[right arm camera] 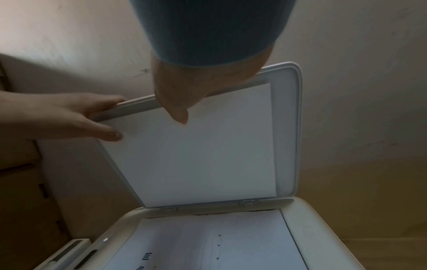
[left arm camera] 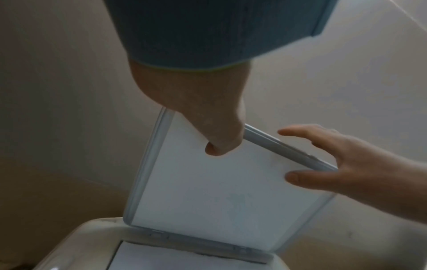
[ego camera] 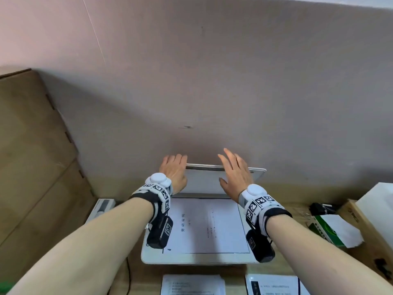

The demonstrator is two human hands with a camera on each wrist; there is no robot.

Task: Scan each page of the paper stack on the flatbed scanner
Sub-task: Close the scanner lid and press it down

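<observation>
The white flatbed scanner sits on the desk with its lid raised almost upright. A printed page lies on the glass. My left hand grips the lid's top left edge, fingers curled over it and thumb on the white inner face. My right hand is at the top right edge with straight, spread fingers behind it; its thumb touches the inner face. Two paper stacks, one left and one right, lie in front of the scanner.
A large cardboard box stands at the left, and the wall rises close behind the lid. A green tissue box and a cardboard carton sit at the right. A small white device lies left of the scanner.
</observation>
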